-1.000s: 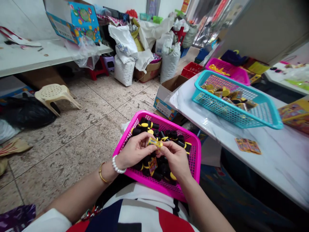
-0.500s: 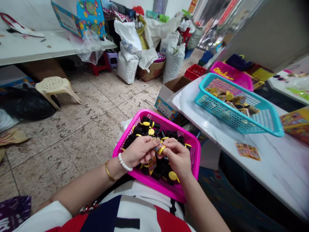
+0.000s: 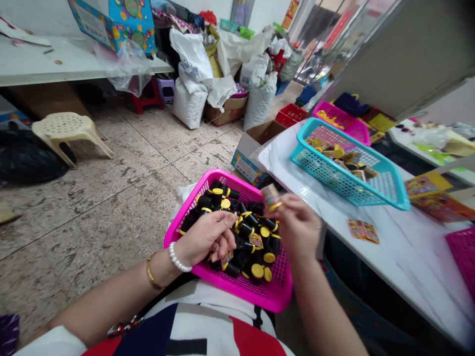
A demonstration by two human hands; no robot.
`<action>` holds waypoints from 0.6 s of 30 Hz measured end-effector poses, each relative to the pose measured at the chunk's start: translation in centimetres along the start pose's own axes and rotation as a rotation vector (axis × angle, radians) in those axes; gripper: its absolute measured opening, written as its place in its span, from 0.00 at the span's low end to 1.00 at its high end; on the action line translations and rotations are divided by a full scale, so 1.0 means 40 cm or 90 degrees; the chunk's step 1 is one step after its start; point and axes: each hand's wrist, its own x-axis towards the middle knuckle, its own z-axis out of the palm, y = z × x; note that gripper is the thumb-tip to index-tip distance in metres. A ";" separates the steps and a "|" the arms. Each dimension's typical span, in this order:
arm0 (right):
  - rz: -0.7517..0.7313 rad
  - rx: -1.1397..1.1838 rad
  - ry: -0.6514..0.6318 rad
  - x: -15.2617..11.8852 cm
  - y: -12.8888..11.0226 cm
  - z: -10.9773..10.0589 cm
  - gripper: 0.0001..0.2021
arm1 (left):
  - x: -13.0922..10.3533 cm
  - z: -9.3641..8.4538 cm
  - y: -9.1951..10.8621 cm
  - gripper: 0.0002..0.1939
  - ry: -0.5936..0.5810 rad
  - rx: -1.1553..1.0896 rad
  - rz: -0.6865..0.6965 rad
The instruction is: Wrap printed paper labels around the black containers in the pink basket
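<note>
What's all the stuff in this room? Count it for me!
Lap basket: one, pink, on the lap
Capped tubes: many, black and yellow, in it
Held tube: one, yellowish, blurred, right fingers
Teal basket: one, right table
Wrapped pieces: many, yellow-brown, inside teal basket
Cards: small group, orange, right table
Other baskets: two, pink, right side
Tables: at least three, white, both sides
Stool: one, cream, left floor
Sacks: several, whitish, back
Patterned box: one, blue, left table
Left hand: one, over lap basket
Right hand: one, beside it
</note>
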 end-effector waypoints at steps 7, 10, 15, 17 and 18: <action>-0.154 -0.356 0.185 0.328 -0.088 -0.168 0.30 | -0.044 -0.023 0.000 0.16 0.095 0.045 0.062; -0.176 -0.521 0.100 0.196 -0.039 -0.116 0.16 | -0.051 -0.033 -0.009 0.15 0.130 0.077 0.084; -0.101 -0.508 -0.510 -0.122 0.033 0.017 0.08 | -0.047 -0.043 -0.009 0.16 0.141 0.138 0.104; -0.091 -0.564 -0.554 -0.167 0.043 0.034 0.07 | -0.046 -0.042 -0.006 0.16 0.151 0.167 0.112; -0.090 -0.588 -0.549 -0.171 0.045 0.035 0.05 | -0.047 -0.040 -0.005 0.16 0.155 0.181 0.116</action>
